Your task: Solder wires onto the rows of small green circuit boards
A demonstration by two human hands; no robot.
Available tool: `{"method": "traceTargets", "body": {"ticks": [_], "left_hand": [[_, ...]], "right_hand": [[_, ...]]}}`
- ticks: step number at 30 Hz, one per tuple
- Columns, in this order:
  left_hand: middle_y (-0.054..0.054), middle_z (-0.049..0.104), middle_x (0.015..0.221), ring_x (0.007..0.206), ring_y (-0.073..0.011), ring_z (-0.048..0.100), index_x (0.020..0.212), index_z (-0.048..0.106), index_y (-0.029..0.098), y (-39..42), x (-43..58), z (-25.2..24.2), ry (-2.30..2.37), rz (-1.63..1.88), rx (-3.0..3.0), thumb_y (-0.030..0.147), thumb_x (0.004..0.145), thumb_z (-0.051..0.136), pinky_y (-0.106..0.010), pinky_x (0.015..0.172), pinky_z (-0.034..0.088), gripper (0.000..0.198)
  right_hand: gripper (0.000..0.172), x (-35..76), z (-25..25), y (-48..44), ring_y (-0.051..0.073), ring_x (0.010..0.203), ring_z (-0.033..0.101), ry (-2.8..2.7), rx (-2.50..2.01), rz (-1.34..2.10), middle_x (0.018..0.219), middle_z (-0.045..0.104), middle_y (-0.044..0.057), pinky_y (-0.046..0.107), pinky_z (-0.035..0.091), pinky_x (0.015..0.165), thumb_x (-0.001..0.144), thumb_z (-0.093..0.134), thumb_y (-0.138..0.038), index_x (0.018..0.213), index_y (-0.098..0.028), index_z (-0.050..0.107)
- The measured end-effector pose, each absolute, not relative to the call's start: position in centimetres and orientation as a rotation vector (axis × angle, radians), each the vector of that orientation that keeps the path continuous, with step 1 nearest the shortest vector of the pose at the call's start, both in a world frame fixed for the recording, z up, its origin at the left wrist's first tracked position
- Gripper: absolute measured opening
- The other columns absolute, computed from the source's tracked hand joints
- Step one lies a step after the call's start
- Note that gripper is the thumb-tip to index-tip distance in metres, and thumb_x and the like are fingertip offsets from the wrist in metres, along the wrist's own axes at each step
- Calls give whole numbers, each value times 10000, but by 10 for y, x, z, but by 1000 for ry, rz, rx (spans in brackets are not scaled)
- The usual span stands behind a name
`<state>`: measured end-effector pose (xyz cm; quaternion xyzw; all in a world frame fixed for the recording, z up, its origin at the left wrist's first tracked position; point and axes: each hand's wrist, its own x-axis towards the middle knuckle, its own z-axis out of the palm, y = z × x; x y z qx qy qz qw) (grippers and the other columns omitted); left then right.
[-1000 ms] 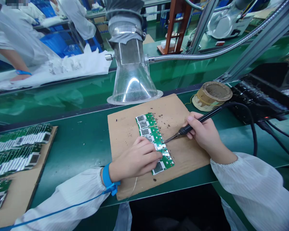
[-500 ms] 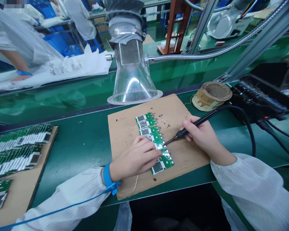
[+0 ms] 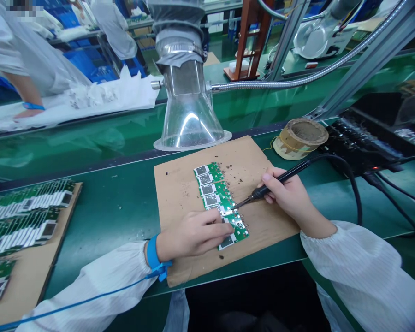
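Observation:
A strip of green circuit boards (image 3: 217,196) with silver square pads lies lengthwise on a brown cardboard sheet (image 3: 249,161). My left hand (image 3: 193,237) rests across its lower part, with the fingers closed together on the board. My right hand (image 3: 287,198) grips a black soldering iron (image 3: 280,177) like a pen. The iron's metal tip (image 3: 242,204) is at the board's right edge, level with the middle of the strip. My left hand hides part of the strip. A blue wrist strap (image 3: 153,253) circles my left wrist.
A clear fume hood (image 3: 188,122) on a flexible metal duct stands beyond the cardboard. To the right are a round tip cleaner (image 3: 300,138) and a black soldering station (image 3: 366,143). Stacked boards (image 3: 24,216) lie left. A co-worker's hand (image 3: 24,114) rests farther back.
The view has shifted slightly. My right hand sits a little lower than one second ago, with the iron tip still by the board. My left hand stays on the strip.

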<state>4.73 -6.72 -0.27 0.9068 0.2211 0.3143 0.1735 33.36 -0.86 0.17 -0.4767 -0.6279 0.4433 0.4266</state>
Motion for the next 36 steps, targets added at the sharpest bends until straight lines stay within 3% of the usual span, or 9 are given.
{"method": "traceTargets", "body": {"ticks": [7,16,24,36], "left_hand": [[2,611,816,663,-128,570,1074,595,191,-70,51,-6,613,840,2590,198,1103,484,-267,567,449,115],[-48,657,925,897,-199,560,1120,661,195,-65,52,-4,638,768,2614,228,1103,562,-377,851,472,106],[-35,644,911,889,-187,544,1065,670,185,-65,54,-3,683,737,2582,225,1100,581,-374,880,461,104],[-41,661,945,919,-195,543,1104,673,196,-64,53,-7,710,712,2560,253,1118,569,-382,916,434,120]], "right_hand": [[467,337,-1,-22,96,424,423,-1247,-1158,1184,519,419,-57,240,373,414,957,753,-610,729,-213,659],[462,340,-6,-31,94,435,454,-1331,-1173,1174,559,480,-42,240,370,416,992,715,-599,749,-210,662],[427,346,-12,-34,107,491,504,-1553,-1220,1085,595,545,-26,254,376,469,1078,615,-526,785,-215,642],[463,343,-10,-33,107,481,499,-1533,-1227,1071,547,510,-34,247,374,467,1059,628,-571,766,-213,644]]}}
